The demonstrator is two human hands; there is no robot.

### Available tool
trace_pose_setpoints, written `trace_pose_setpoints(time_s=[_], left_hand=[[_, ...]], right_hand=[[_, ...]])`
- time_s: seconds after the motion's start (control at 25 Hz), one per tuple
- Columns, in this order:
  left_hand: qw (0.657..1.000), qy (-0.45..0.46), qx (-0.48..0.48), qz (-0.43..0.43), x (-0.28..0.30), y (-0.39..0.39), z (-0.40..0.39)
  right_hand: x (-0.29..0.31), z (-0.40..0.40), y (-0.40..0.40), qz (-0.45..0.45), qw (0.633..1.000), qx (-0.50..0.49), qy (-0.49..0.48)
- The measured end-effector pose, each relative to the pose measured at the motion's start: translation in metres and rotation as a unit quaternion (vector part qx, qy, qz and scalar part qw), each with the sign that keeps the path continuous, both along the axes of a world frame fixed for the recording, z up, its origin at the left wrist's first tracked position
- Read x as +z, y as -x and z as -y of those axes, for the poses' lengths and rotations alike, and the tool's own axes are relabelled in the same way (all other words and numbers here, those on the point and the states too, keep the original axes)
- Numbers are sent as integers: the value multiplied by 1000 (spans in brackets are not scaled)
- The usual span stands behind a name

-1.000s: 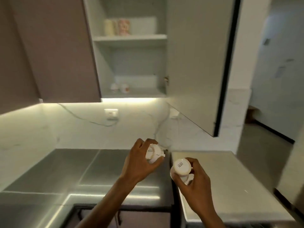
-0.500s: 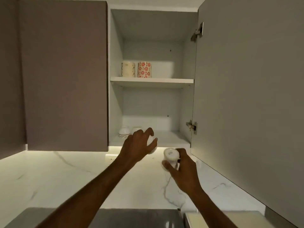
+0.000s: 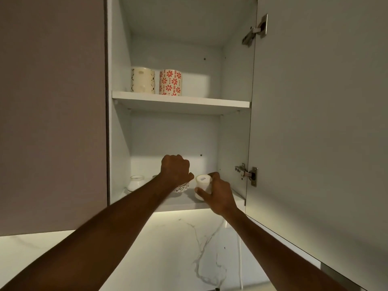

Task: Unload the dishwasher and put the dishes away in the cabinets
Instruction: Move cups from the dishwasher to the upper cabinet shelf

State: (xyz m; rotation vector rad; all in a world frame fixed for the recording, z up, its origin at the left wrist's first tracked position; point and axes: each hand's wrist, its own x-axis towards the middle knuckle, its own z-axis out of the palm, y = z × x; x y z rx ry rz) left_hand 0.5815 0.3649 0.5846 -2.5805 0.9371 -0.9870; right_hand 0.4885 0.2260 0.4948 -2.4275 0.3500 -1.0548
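Note:
The wall cabinet stands open in front of me. My left hand (image 3: 175,172) reaches onto its bottom shelf (image 3: 180,201) and grips a small patterned cup (image 3: 182,187) upside down from above; only the cup's rim shows under my fingers. Beside it on the right, my right hand (image 3: 217,195) holds a small white cup (image 3: 202,185) upside down, base toward me, at the shelf's front. Whether either cup touches the shelf I cannot tell.
A small white cup (image 3: 136,182) sits upside down at the shelf's left. On the upper shelf (image 3: 182,101) stand a cream mug (image 3: 143,80) and a red-flowered mug (image 3: 170,82). The open door (image 3: 319,122) hangs at my right, a shut door (image 3: 52,112) at my left.
Both hands rose from above the counter up to the cabinet and moved onto the bottom shelf with their cups. My view tilted up toward the cabinet.

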Motion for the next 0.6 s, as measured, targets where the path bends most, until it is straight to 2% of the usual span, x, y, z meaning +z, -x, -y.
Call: trace_pose_setpoints(time_s=[0.24,0.44,0.6], left_hand=[[996,-70,-13,47,-23,-27,9],[998,-51,-19,22,-26,-40,6],[999,-14,-29,-1,-29,-44,11]], right_hand=[[-4,6,-34,-57,995,-63,46],[-12,10,-43,-56,994,-87,45],[-20,5,-38,5,993,-100,64]])
